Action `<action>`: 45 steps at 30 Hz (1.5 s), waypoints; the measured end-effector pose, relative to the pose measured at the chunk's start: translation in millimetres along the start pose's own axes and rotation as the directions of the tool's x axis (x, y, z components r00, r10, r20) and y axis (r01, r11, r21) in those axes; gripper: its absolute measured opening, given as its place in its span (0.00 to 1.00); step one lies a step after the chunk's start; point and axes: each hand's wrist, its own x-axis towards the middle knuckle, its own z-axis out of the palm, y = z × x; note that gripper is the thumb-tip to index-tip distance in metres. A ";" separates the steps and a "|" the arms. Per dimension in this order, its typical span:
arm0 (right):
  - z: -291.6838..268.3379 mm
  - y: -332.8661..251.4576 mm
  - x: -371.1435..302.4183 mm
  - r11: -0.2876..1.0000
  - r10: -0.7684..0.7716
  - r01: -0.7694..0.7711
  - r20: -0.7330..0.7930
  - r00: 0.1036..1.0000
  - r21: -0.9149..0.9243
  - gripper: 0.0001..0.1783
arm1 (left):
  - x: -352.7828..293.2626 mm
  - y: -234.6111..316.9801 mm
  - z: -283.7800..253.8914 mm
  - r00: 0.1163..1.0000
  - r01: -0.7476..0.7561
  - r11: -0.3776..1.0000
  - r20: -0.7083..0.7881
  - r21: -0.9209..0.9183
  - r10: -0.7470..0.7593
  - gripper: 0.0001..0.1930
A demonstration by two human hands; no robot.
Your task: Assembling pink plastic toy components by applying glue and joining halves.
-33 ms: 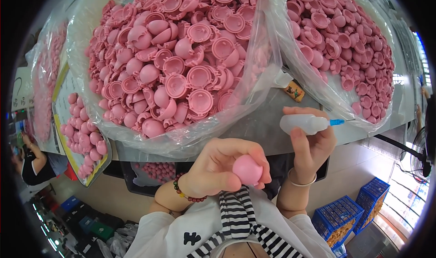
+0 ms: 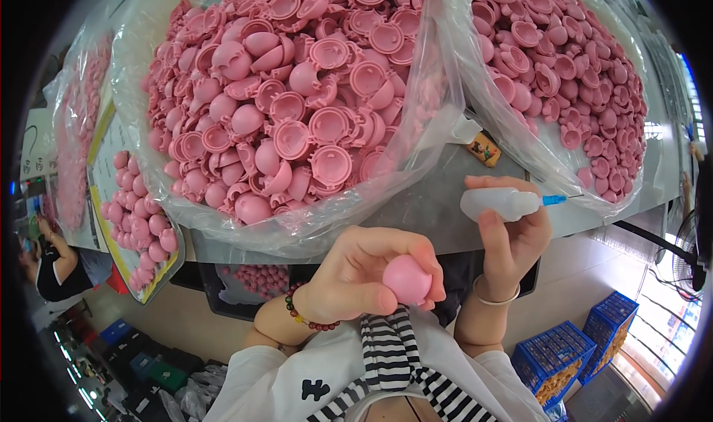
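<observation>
My left hand [image 2: 356,273] is closed around a smooth pink plastic ball [image 2: 407,279], pinched between thumb and fingers above my lap. To its right, my right hand [image 2: 512,244] grips a translucent white squeeze bottle [image 2: 494,203]. The bottle lies sideways, and its blue-based needle tip [image 2: 553,199] points right, away from the ball. Beyond my left hand, a large clear plastic bag [image 2: 327,225] lies open with many pink half-shells [image 2: 291,138] in it. A second clear bag [image 2: 512,136] of similar pink half-shells [image 2: 564,99] lies at the far right.
A small brown printed block [image 2: 484,149] rests on the grey table [image 2: 423,199] between the bags. At left, a yellow-edged tray [image 2: 158,287] holds closed pink balls [image 2: 141,229]. More pink balls [image 2: 256,279] lie below the table edge. Blue crates [image 2: 553,355] stand at lower right; another person [image 2: 63,262] is far left.
</observation>
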 end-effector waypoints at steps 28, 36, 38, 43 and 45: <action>-23.9 4.8 8.2 0.928 -0.065 -0.010 -0.189 0.980 -0.374 0.11 | 3.3 7.0 -7.5 0.784 -0.578 0.440 0.319 0.687 0.532 0.18; -38.1 3.2 2.1 0.942 -0.083 0.036 -0.127 0.988 -0.335 0.11 | -62.8 72.2 -30.6 0.352 -0.066 -0.270 0.276 0.961 0.895 0.12; -38.0 3.2 0.7 0.941 -0.089 0.051 -0.100 0.991 -0.334 0.11 | -93.0 118.9 -57.5 0.294 0.375 -0.329 0.225 0.867 0.929 0.13; -32.3 -1.8 2.2 0.928 -0.039 0.004 -0.086 0.996 -0.371 0.12 | -113.3 149.1 -77.9 0.299 0.570 -0.370 0.234 0.734 0.925 0.14; -27.6 -5.3 0.9 0.957 -0.068 0.044 -0.076 0.995 -0.286 0.12 | -90.9 132.9 -57.3 0.304 0.439 -0.274 0.145 0.856 0.941 0.13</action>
